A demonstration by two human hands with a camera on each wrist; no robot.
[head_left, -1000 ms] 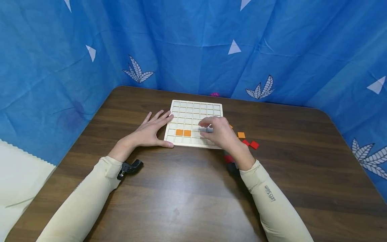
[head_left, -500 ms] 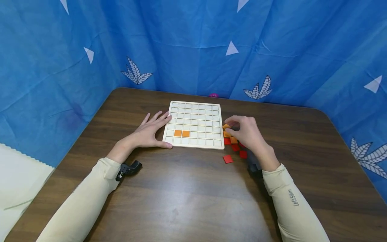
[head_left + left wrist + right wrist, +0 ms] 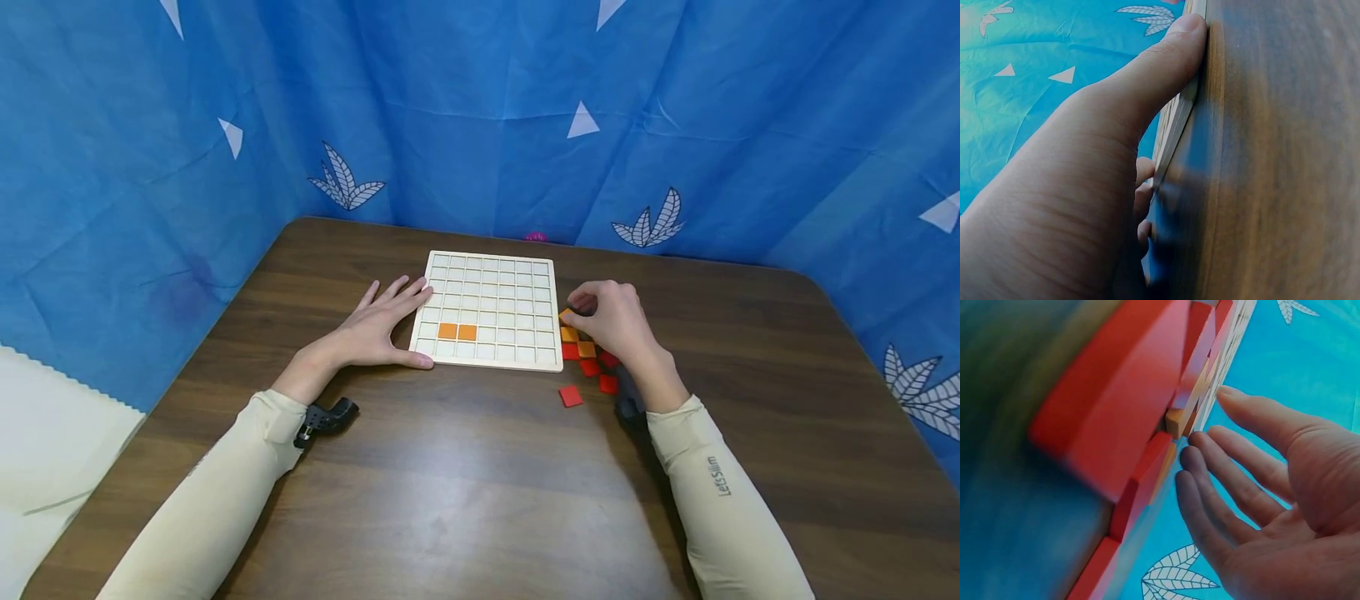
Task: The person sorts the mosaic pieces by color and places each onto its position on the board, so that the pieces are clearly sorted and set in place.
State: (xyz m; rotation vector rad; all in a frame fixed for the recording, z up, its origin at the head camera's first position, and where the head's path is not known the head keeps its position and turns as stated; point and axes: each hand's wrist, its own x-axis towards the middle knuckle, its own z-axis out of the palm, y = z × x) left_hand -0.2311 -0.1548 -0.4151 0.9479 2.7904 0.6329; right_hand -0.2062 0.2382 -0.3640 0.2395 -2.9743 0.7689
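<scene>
A pale gridded board [image 3: 491, 354] lies flat on the table, with two orange tiles [image 3: 457, 332] side by side in its lower left squares. My left hand [image 3: 371, 329] is spread along the board's left side; its fingers touch that edge and the thumb rests at the near left corner. Just off the right side, my right hand [image 3: 615, 317] hovers over the loose tiles, thumb and forefinger either side of an orange tile [image 3: 567, 315]. In the right wrist view a gap shows between thumb [image 3: 1254, 412] and fingers, with nothing seen held.
Several red tiles [image 3: 588, 367] and a few orange ones [image 3: 586, 349] lie by the board's right edge. One red tile [image 3: 570, 396] sits apart, nearer the front. The brown wooden table [image 3: 465, 475] is backed by a blue curtain [image 3: 480, 125].
My right hand has moved from above the board rightward to the loose tiles, uncovering the board's right part. Over the last half second it hardly moves. My left hand stays at the board's edge.
</scene>
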